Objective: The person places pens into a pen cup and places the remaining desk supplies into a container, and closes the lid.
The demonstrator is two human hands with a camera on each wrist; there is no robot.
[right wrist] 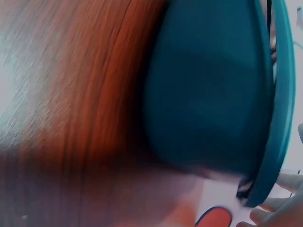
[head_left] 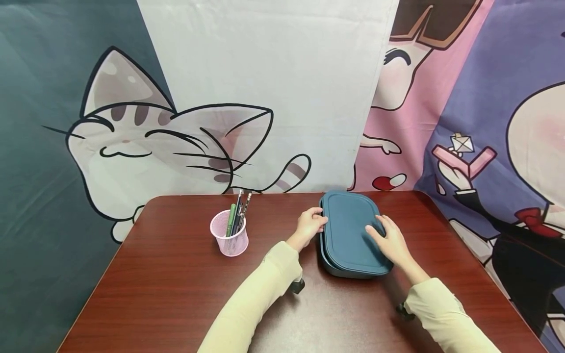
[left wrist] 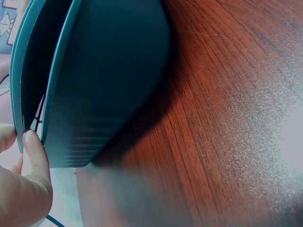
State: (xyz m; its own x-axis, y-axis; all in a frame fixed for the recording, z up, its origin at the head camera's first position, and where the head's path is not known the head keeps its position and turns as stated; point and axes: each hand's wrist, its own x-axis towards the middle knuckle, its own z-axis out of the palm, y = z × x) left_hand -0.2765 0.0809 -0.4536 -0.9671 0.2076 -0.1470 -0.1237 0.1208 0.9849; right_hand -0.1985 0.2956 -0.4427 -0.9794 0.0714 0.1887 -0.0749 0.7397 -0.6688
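A dark blue rectangular storage box [left wrist: 109, 61] sits on the table, its matching lid [head_left: 351, 230] lying over it slightly askew. On the left side a gap shows between lid and box wall in the left wrist view. My left hand [head_left: 308, 225] pinches the lid's left edge between thumb and fingers. At the opposite edge is my right hand [head_left: 390, 242], its fingers spread and its thumb over the lid's top. The right wrist view is blurred, with the right hand's fingers [right wrist: 281, 208] beside the lid's rim. What the box holds is hidden.
A pink mesh pen cup [head_left: 229, 245] with several pens and pencils stands left of the box. The reddish-brown wooden table [head_left: 167, 294] ends at the back against a cloth backdrop [head_left: 273, 59] printed with cartoon figures.
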